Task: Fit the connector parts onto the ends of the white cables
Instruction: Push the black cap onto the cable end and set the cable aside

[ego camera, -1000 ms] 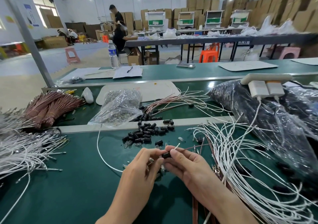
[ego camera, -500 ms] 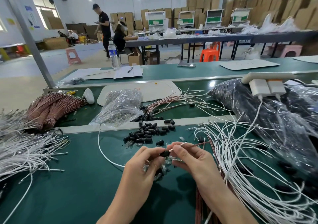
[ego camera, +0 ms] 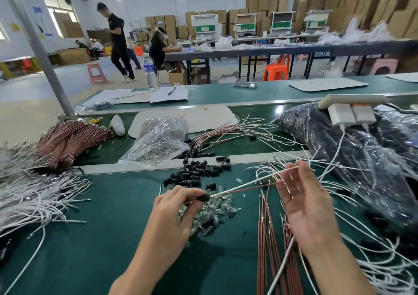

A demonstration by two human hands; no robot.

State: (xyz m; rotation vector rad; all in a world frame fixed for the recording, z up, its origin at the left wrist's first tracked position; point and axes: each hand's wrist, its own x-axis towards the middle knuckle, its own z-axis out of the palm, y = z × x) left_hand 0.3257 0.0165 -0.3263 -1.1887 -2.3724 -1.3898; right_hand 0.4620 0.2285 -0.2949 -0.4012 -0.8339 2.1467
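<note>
The left hand (ego camera: 175, 208) pinches a black connector part (ego camera: 203, 197) between thumb and forefinger, at about 9 o'clock from the right hand (ego camera: 305, 206). The fingers of the right hand are straight and spread and grip nothing; the white cable (ego camera: 248, 182) and a red-brown cable (ego camera: 244, 189) only lie across them. In my judgement the unsupported cables may slide off, and any pull could draw their ends out of the part, or drop it into the clear parts (ego camera: 217, 208) at its 6 o'clock.
</note>
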